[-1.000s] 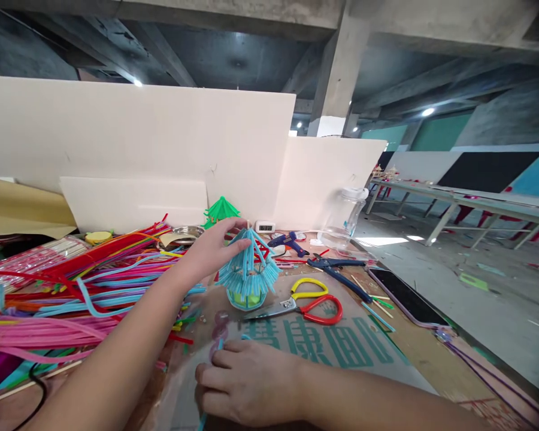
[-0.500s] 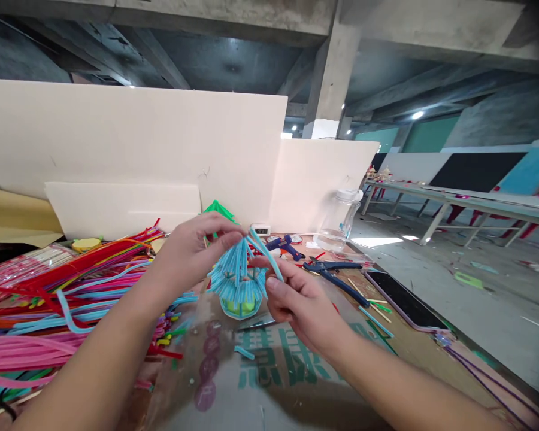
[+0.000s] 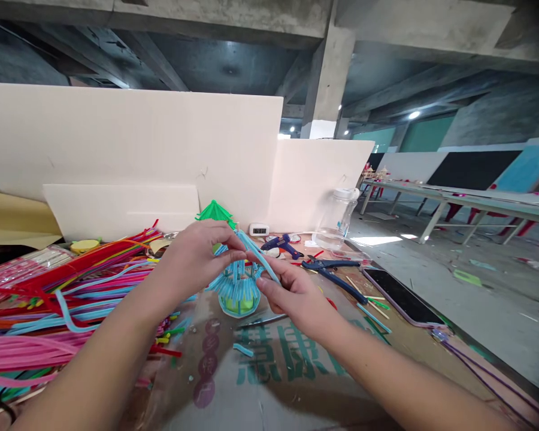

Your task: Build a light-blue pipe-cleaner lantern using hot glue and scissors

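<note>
A light blue pipe cleaner (image 3: 268, 267) slants between my two hands over a small pavilion-like model. My right hand (image 3: 294, 294) pinches its lower part between thumb and fingers. My left hand (image 3: 203, 254) is closed, its thumb and fingertips meeting on the strip near its upper part, close to the model's top. The model (image 3: 239, 301) is covered in light blue pipe cleaners, with a green-filled base on the table; my fingers hide much of its roof. A short blue pipe cleaner piece (image 3: 243, 349) lies in front of it.
Bundles of coloured pipe cleaners (image 3: 90, 299) fill the left side. A green roof-shaped piece (image 3: 214, 212) and a small digital clock (image 3: 259, 230) are behind. To the right are a glue gun (image 3: 284, 244), pliers (image 3: 336, 276), a phone (image 3: 402, 299) and a clear jug (image 3: 336, 221).
My left hand has moved slightly down, its fingertips now closer to my right hand. My right hand has shifted slightly left with the pipe cleaner. More of the green roof-shaped piece shows.
</note>
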A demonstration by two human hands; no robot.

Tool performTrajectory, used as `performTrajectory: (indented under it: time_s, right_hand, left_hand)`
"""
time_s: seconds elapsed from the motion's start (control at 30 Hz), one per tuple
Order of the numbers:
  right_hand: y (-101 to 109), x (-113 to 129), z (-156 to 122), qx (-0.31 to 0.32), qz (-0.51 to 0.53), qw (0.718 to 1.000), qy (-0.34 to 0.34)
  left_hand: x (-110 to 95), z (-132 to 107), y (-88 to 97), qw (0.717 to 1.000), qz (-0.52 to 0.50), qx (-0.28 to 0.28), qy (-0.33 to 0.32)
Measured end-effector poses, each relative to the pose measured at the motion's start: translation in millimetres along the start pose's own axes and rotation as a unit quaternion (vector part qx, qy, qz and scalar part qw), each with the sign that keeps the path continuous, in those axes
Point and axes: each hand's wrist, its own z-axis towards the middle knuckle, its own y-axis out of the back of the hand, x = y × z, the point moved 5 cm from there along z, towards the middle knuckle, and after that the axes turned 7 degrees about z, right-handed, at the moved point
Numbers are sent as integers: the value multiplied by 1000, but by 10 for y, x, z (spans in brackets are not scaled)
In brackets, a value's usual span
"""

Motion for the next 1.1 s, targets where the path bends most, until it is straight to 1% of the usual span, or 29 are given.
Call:
performTrajectory:
  time_s: [0.07,0.13,0.23,0.33,0.4,0.47,0.5,0.57,0.63,0.73,0.8,0.87,0.9,0.97,1.03,1.1]
  right_hand:
    - [26,36,15,-5,-48,999,-4]
    - [109,89,35,-35,-57,998,-6]
    - [334,197,68,-105,-17,994,15]
    - [571,290,99,-154,15,987,51]
    - [668,320,121,-158,0,985,67]
    - [701,325,141,-146,-33,986,72]
    - [699,320,150,-136,-49,987,70]
    - [672,300,163,-119,-73,988,62]
    - [635,265,169,-108,-84,990,48]
    - [589,193,169,-101,-102,989,30]
    - [566,158,163,-102,-149,983,39]
    - [543,149,146,-112,-229,965,59]
    - [524,153,134,-114,-265,955,69]
    - [462,166,105,-108,-312,941,76]
    - [363,194,70,-79,-326,938,80]
    - [253,237,33,-50,-333,937,92]
  left_hand:
    - [-6,-1,-6,998,52,-11,-23]
    - [35,1,-2,998,60,-16,-11]
    - [198,-1,55,997,42,-33,63]
    - [408,-17,121,987,82,-52,131]
    - [547,-30,107,978,124,-44,161]
    - [655,-43,55,974,148,-37,170]
    - [687,-47,26,975,143,-44,164]
    - [704,-54,-20,982,100,-76,143]
    - [684,-55,-65,985,60,-89,137]
    - [620,-43,-123,983,38,-69,163]
    - [566,-32,-127,982,22,-67,177]
    - [501,-20,-102,981,-1,-77,178]
    - [458,-14,-86,982,-13,-80,171]
    - [337,2,-63,988,-38,-66,133]
    - [175,10,-56,994,-64,-41,75]
    - [30,1,-64,994,-99,-20,36]
